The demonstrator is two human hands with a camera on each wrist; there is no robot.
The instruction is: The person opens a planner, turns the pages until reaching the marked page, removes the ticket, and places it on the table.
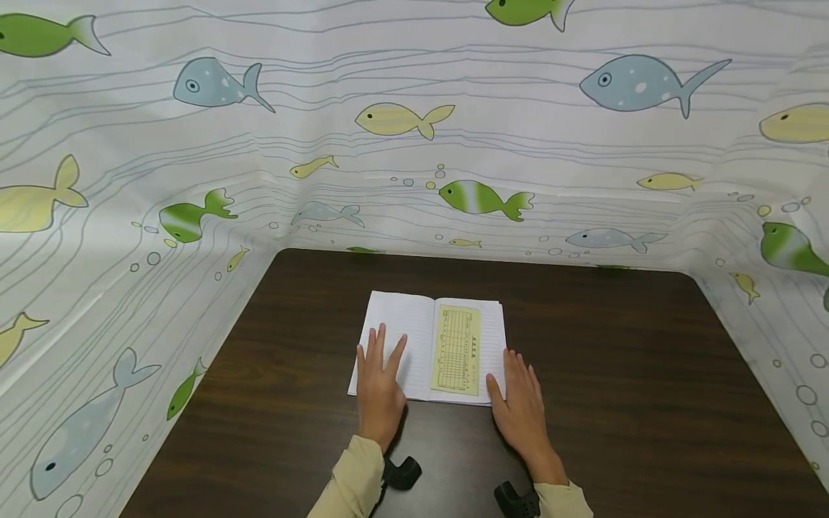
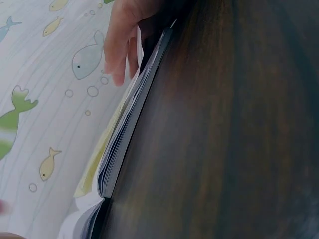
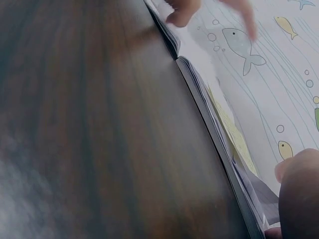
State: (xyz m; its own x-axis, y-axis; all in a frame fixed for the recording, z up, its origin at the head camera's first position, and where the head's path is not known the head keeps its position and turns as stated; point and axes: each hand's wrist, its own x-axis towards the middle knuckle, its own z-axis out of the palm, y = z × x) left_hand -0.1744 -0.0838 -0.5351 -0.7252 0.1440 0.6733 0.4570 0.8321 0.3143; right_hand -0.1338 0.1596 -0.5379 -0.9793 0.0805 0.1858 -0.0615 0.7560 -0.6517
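Observation:
An open notebook [image 1: 400,345] with lined white pages lies on the dark table. On its right page rests a yellow printed slip [image 1: 456,351] with a grid of lines. My left hand [image 1: 378,392] is over the lower left page, fingers spread and straight. My right hand [image 1: 521,410] lies along the notebook's right edge, its straight fingers at the margin and thumb over the lower corner. Seen from the left wrist, the slip [image 2: 92,169] stands slightly raised off the page and a page edge lifts near the right hand [image 2: 122,37].
The brown wood table [image 1: 648,374] extends around the notebook. White sheeting [image 1: 401,237] printed with fish surrounds it at the back and both sides. Black wrist devices [image 1: 403,473] sit by both cream sleeves [image 1: 352,478].

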